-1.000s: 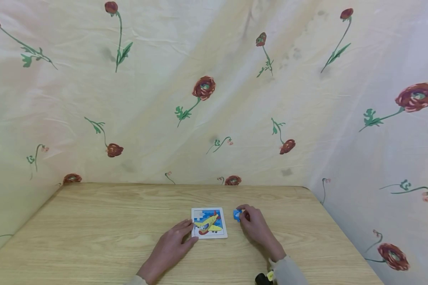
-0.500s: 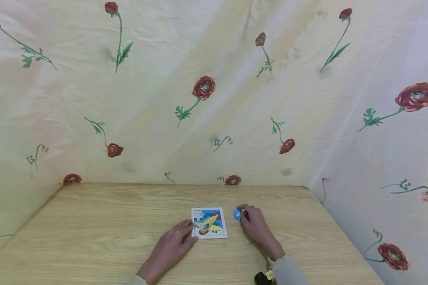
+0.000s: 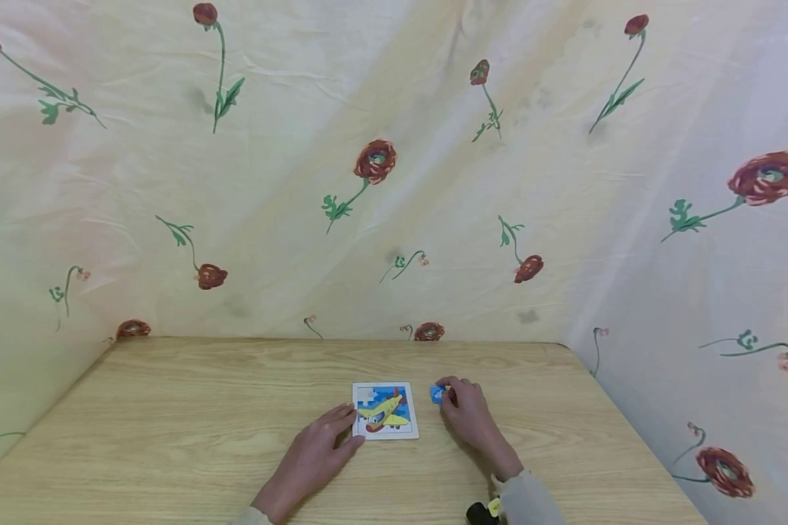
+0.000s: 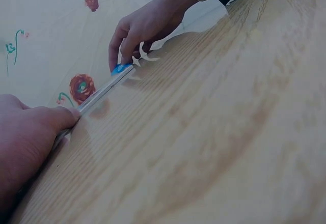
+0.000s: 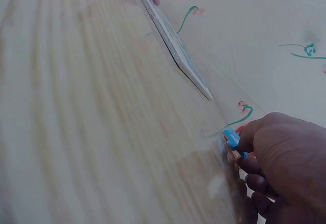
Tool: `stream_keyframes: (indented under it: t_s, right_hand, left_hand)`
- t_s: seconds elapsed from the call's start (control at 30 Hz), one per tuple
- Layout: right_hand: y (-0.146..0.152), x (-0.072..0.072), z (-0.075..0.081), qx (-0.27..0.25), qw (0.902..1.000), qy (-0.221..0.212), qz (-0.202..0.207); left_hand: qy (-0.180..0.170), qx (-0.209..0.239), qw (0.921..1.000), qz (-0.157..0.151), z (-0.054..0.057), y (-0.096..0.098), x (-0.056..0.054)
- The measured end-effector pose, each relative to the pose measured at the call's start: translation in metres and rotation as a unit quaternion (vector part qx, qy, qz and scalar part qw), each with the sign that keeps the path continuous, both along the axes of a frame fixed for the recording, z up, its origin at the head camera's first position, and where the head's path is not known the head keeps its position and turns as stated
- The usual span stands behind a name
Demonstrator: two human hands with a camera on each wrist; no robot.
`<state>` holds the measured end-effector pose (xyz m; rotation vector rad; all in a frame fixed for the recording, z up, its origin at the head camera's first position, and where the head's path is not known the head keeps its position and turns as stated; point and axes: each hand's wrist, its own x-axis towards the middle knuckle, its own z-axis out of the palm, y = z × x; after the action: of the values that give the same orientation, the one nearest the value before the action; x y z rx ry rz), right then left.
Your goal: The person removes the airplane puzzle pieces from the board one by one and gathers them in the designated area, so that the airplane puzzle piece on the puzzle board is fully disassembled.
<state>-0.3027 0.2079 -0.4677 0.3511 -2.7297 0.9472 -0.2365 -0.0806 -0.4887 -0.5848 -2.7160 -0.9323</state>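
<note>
Head view shows my right grip (image 3: 470, 416) pinching a small blue jigsaw piece (image 3: 436, 394) just right of, and apart from, a square, white-framed puzzle board (image 3: 400, 436) on the pale wood-grain counter (image 3: 203, 408). My left grip (image 3: 317, 452) lies relaxed, touching the board's left edge and lower left corner. To manage this well, I'd hold the piece by its edges, keep its face level, and turn it with fingertips alone; light pressure from my left would stop the board sliding. Whether the piece is off the counter I can't tell. What shows of it is bright blue with paler markings. The board carries a printed yellow plane (image 3: 384, 415) with red nose and tail over blue, and a pale, jigsaw-edged patch (image 3: 366, 396) at its upper left that I judge unfilled.
</note>
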Motion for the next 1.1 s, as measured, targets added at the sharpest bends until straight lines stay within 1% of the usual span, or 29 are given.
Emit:
stream_keyframes:
  t_s: [0.33, 0.6, 0.87, 1.1]
  right_hand:
    - [-0.0013, -0.0003, -0.0018, 0.03, 0.9992, 0.024, -0.004]
    - [-0.0007, 0.0001, -0.0055, 0.029, 0.9986, 0.044, 0.004]
    - [-0.0008, 0.0022, -0.0037, 0.032, 0.999, 0.029, 0.009]
    - [0.0, 0.0024, -0.0031, 0.027, 0.9991, 0.028, 0.016]
  left_hand:
    - [-0.005, 0.005, 1.0, -0.001, 0.001, -0.0009, -0.0003]
    - [0.001, 0.001, 1.0, -0.003, -0.0003, -0.0012, -0.001]
    - [-0.001, -0.002, 1.0, -0.002, -0.0008, -0.0011, -0.0014]
    - [0.002, 0.0, 1.0, -0.003, -0.0016, -0.0015, -0.0011]
